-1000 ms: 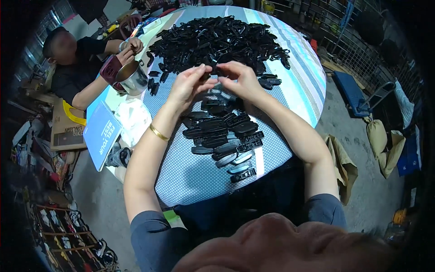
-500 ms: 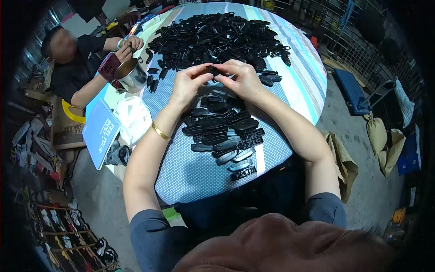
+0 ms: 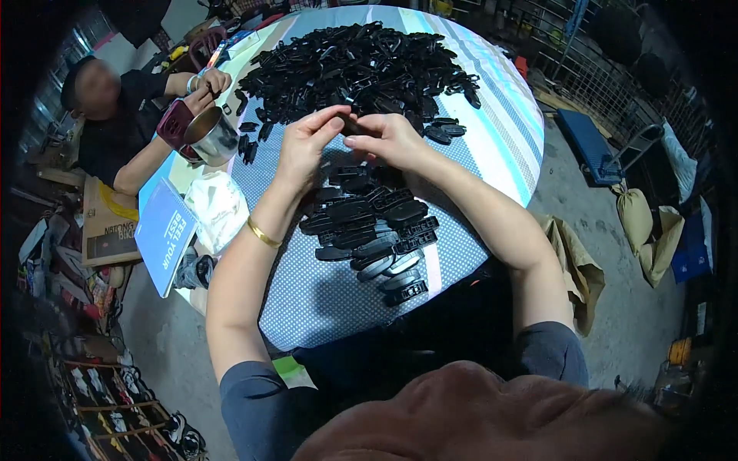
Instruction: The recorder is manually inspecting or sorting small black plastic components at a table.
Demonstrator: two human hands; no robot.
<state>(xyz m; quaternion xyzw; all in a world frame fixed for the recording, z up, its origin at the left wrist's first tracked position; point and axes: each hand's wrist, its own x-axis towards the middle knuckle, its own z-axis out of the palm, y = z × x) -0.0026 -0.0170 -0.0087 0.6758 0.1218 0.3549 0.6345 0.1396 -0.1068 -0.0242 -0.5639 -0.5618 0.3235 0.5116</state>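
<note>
Above the middle of the table, my left hand (image 3: 305, 146) and my right hand (image 3: 393, 144) meet fingertip to fingertip. Between them is a small dark plastic piece (image 3: 353, 125), mostly covered by fingers. Both hands are closed on it in a pinch, thumbs toward me. Below my hands, several long, narrow black plastic pieces (image 3: 365, 211) lie stacked in overlapping rows, a few showing grey faces near the table's front. Beyond my fingers spreads a large heap of similar black pieces (image 3: 346, 65).
Across to the left, a person (image 3: 123, 115) handles something small and dark. In front of them stands a metal mug (image 3: 212, 138). Nearer lie a white plastic bag (image 3: 217, 207) and a blue booklet (image 3: 165, 234). A blue platform trolley (image 3: 588, 146) stands on the floor at right.
My fingers have shifted around the dark piece, and my hands sit slightly farther apart. The whole view has shifted a little, moving the table leftward.
</note>
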